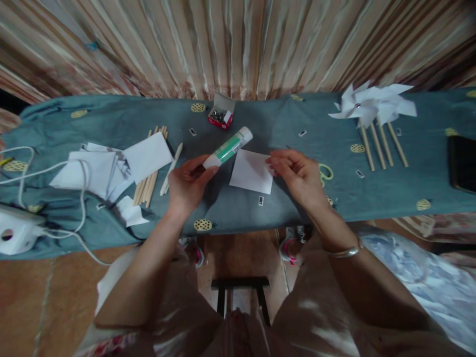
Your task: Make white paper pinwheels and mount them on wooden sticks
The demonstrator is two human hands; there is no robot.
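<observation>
My left hand (189, 182) is closed round the lower end of a white and green glue stick (228, 147), which points up and to the right above the cloth. My right hand (296, 173) pinches the right edge of a small white paper square (252, 171) lying on the blue-grey cloth-covered table (260, 114). The glue stick's cap end hangs just above the paper's upper left corner.
A pile of white paper pieces (107, 171) and several wooden sticks (148, 181) lie at the left. A small red box of pins (221, 114) sits behind. Finished white paper pinwheels on sticks (375, 111) lie at the right. Green-handled scissors (326, 172) lie by my right hand. White cable and adapter (17, 230) sit far left.
</observation>
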